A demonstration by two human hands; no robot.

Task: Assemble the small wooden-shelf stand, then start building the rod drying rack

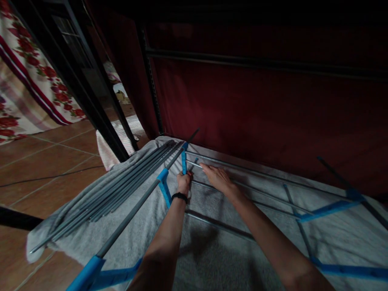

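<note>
My left hand (183,184), with a black band at the wrist, is closed round the lower end of a blue plastic bracket (184,161). That bracket hangs from a long grey pole (130,218). To its right, my right hand (217,177) lies along a thin metal rod (273,196), fingers together over it and thumb hidden. The rod's left end meets the bracket. Another metal rod (254,169) runs behind it from the bracket's top. Nearer me, a second blue bracket (164,188) sits on the same pole, beside my left forearm.
Several loose grey tubes (121,184) lie on a grey blanket (136,226) at the left. Blue brackets (333,210) join the rods at the right. Black metal posts (75,89) and a dark red cloth (257,109) stand behind. A cable crosses the tiled floor (60,157).
</note>
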